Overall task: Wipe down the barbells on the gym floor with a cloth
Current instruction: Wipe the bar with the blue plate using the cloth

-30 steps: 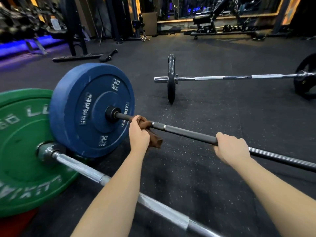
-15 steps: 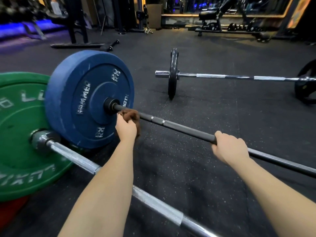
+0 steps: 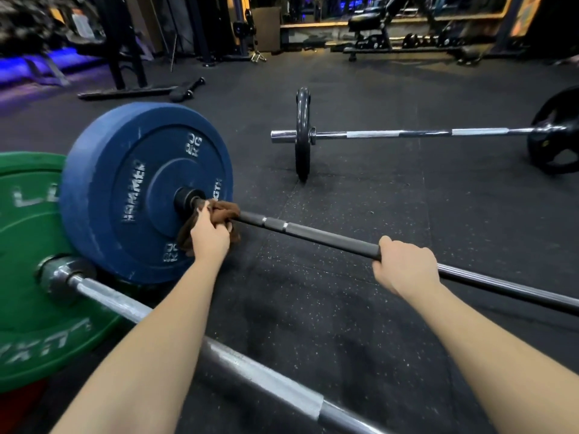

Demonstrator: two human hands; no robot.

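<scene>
My left hand (image 3: pixel 210 238) squeezes the cloth (image 3: pixel 224 211) round the bar (image 3: pixel 313 231) to rub it; my right hand (image 3: pixel 404 266) grips the bar to steady it

Green plate (image 3: pixel 31 277) half off-frame, left.

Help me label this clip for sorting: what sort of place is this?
A gym, likely its free-weight area: the black barbell with a blue Hammer bumper plate and the far barbell lie on speckled rubber flooring, and a weight bench stands at the back.
</scene>
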